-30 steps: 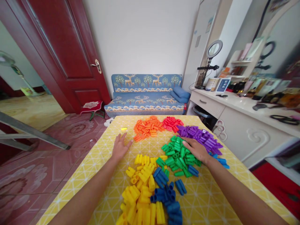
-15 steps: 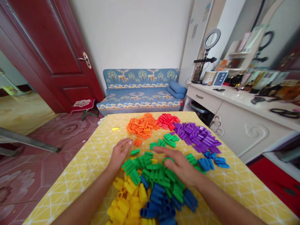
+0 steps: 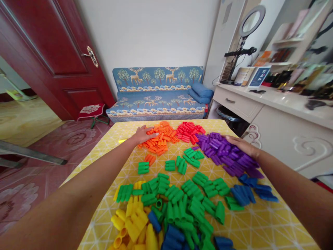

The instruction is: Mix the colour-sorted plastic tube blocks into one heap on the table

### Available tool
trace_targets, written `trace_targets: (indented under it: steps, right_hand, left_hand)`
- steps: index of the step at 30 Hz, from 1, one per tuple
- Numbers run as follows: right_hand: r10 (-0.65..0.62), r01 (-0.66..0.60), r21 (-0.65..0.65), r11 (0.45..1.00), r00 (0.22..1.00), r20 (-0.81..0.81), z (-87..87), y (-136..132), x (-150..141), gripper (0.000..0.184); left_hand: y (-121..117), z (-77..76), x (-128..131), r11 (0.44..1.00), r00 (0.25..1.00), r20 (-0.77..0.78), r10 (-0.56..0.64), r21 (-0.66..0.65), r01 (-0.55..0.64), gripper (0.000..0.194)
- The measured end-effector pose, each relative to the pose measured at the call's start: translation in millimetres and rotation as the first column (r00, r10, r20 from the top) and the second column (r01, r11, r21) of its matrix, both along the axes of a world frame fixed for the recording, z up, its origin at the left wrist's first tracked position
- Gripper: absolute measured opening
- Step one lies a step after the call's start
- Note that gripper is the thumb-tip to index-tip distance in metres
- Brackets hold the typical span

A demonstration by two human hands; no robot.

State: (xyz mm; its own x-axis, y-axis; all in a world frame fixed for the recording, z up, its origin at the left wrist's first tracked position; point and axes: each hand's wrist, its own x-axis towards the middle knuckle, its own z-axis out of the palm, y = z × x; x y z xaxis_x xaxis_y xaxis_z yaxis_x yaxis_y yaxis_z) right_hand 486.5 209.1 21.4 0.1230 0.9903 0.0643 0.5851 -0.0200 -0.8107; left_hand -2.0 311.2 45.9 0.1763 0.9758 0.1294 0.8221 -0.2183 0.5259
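Note:
My left hand (image 3: 142, 134) rests at the left edge of a pile of orange plastic tube pieces (image 3: 163, 136), fingers spread toward it. At the right edge of the purple tube pieces (image 3: 221, 151), my right hand (image 3: 241, 146) lies with its fingers stretched along the heap. Neither hand visibly holds a piece. Red tube pieces (image 3: 187, 130) sit between the two piles. Nearer me are scattered green tube pieces (image 3: 191, 189), a heap of yellow ones (image 3: 135, 220) and dark blue ones (image 3: 173, 238). Many pieces are joined side by side in short rows.
A yellow patterned cloth (image 3: 114, 130) covers the table. Blue pieces (image 3: 243, 194) lie at its right side. Beyond its far edge stands a blue sofa (image 3: 158, 99). To the right is a white dresser (image 3: 286, 128) with a ring light (image 3: 244, 33); at left, a small red stool (image 3: 91, 110).
My left hand has moved forward to the orange pile, my right hand forward and right to the purple pile. The green pieces are more spread out, with one group now below the orange pieces.

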Motion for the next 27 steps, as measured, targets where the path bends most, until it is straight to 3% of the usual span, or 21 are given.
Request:
trace_targets:
  steps: [5,11,14,17,20,23,27]
  right_hand:
    - [0.134,-0.153,0.082,0.985,0.969,0.207,-1.3,-20.5,-36.2,0.050]
    - [0.221,-0.258,0.066,0.964,0.912,0.346,6.7,-56.0,-130.8,0.062]
    - [0.312,-0.332,0.033,0.943,0.911,0.270,15.2,-67.0,-188.4,0.068]
    - [0.410,-0.411,0.008,0.912,0.911,0.044,24.3,-74.2,-238.8,0.074]
    - [0.520,-0.535,0.002,0.845,0.821,-0.236,35.8,-86.4,-273.0,0.065]
    - [0.586,-0.603,0.078,0.794,0.725,-0.362,49.0,-111.0,-287.0,0.057]
    - [0.598,-0.586,0.120,0.801,0.784,-0.167,59.2,-155.4,-273.1,0.051]
  left_hand:
    - [-6.5,-8.3,4.6,0.993,0.994,-0.014,-0.113,-0.027,0.112,0.068]
    - [-71.5,-3.7,1.7,0.943,0.939,0.087,-0.332,0.015,0.332,0.048]
    - [-111.0,3.9,3.2,0.929,0.902,0.250,-0.351,-0.029,0.370,0.047]
    - [-144.1,14.8,4.7,0.890,0.830,0.447,-0.333,-0.142,0.434,0.052]
    - [-171.4,30.9,3.1,0.872,0.764,0.561,-0.318,-0.144,0.468,0.054]
    - [-200.2,49.7,-1.9,0.891,0.785,0.473,-0.400,0.000,0.454,0.050]
    - [-246.8,61.2,-14.5,0.861,0.820,0.273,-0.504,0.087,0.500,0.056]
